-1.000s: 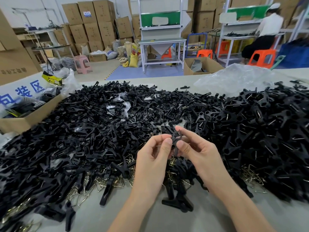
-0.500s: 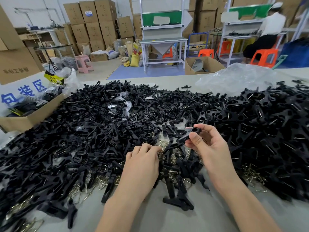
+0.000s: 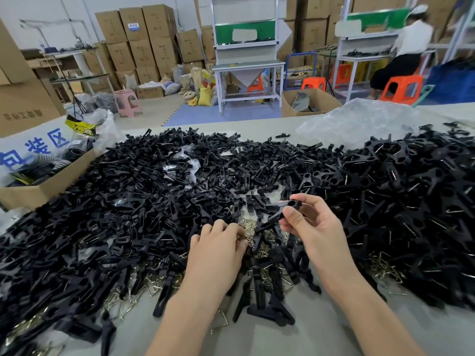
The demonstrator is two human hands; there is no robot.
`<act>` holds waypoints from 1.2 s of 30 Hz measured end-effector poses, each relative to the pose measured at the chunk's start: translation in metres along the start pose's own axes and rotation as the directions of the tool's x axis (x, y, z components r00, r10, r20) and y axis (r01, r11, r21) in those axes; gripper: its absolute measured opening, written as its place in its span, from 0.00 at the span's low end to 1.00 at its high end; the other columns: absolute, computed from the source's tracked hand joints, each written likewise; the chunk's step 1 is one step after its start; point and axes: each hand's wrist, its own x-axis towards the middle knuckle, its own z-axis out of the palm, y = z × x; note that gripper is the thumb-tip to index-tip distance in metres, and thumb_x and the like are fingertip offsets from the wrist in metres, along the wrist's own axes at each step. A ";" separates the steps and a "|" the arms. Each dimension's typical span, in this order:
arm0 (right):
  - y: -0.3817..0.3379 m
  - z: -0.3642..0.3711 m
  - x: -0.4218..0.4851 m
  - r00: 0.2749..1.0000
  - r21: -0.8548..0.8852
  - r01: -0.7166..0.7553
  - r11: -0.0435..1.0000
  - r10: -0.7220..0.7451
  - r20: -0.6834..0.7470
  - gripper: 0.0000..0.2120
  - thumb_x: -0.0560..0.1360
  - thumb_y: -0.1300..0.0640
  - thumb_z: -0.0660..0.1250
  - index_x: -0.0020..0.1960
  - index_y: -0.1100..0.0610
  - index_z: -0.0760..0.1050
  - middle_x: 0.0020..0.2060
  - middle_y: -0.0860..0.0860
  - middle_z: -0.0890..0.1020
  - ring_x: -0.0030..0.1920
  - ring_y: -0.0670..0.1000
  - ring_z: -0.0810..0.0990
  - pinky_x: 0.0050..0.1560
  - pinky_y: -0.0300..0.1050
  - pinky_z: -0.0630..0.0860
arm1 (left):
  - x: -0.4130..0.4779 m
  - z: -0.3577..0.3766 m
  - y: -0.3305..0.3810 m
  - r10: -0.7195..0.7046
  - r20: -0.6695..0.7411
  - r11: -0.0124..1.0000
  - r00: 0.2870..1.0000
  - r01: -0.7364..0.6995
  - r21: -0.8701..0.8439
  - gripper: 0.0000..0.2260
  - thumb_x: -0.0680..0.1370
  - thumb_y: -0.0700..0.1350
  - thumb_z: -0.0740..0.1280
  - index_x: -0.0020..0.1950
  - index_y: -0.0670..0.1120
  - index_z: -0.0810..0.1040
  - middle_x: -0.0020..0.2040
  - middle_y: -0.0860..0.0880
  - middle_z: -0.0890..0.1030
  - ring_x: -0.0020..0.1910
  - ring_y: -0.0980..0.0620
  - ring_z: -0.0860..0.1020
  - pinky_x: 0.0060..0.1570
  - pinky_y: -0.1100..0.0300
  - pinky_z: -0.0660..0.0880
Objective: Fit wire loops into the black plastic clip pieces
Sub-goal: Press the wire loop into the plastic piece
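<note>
On a grey table (image 3: 334, 330), the left hand (image 3: 218, 250) curls its fingers into brassy triangular wire loops (image 3: 250, 224); the fingertips are hidden, so any grip cannot be told. Just beside it, the right hand (image 3: 313, 227) pinches a matte black clip piece (image 3: 280, 214), long axis slanting from ring end, upper right, to lower left. Beyond, a heap of black clips (image 3: 154, 201) spreads toward a crumpled clear plastic bag (image 3: 359, 122).

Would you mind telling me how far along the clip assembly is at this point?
Done, it seems: the right heap shows wires glinting in its clips. In hand: the right hand pinches one clip piece while the left hand curls into the wire loops, grasp unclear. Left: the large left heap of bare black pieces, so much remains.
</note>
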 end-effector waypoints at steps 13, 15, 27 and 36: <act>-0.004 0.000 -0.003 0.992 -0.029 -0.024 0.999 0.027 0.127 0.10 0.68 0.50 0.75 0.49 0.43 0.82 0.54 0.52 0.85 0.54 0.55 0.84 0.54 0.40 0.81 | -0.012 -0.020 0.011 -0.216 -0.175 0.430 0.961 -0.067 -0.900 0.05 0.81 0.48 0.68 0.47 0.58 0.81 0.39 0.54 0.82 0.38 0.60 0.78 0.42 0.68 0.75; -0.005 0.001 -0.005 0.983 -0.076 -0.023 0.997 0.036 0.180 0.10 0.68 0.51 0.75 0.49 0.42 0.80 0.56 0.47 0.85 0.57 0.50 0.84 0.57 0.43 0.80 | -0.013 -0.022 0.015 -0.215 -0.012 0.172 0.977 0.026 -0.985 0.04 0.81 0.44 0.69 0.49 0.52 0.82 0.40 0.49 0.85 0.41 0.54 0.81 0.48 0.61 0.80; -0.005 0.000 -0.006 0.966 -0.121 -0.036 0.992 0.066 0.251 0.12 0.73 0.59 0.75 0.52 0.45 0.79 0.56 0.48 0.86 0.55 0.51 0.85 0.60 0.49 0.80 | -0.016 -0.026 0.022 -0.232 0.134 -0.162 0.963 0.097 -0.982 0.11 0.67 0.51 0.75 0.47 0.48 0.85 0.38 0.52 0.81 0.37 0.58 0.78 0.45 0.59 0.76; -0.007 0.005 -0.009 0.957 -0.132 -0.016 0.991 0.054 0.287 0.14 0.74 0.64 0.74 0.51 0.46 0.79 0.53 0.49 0.87 0.50 0.53 0.87 0.55 0.42 0.81 | -0.020 -0.018 0.032 -0.238 0.142 -0.124 0.961 0.115 -0.986 0.06 0.78 0.46 0.71 0.51 0.44 0.82 0.53 0.39 0.84 0.45 0.49 0.79 0.50 0.53 0.75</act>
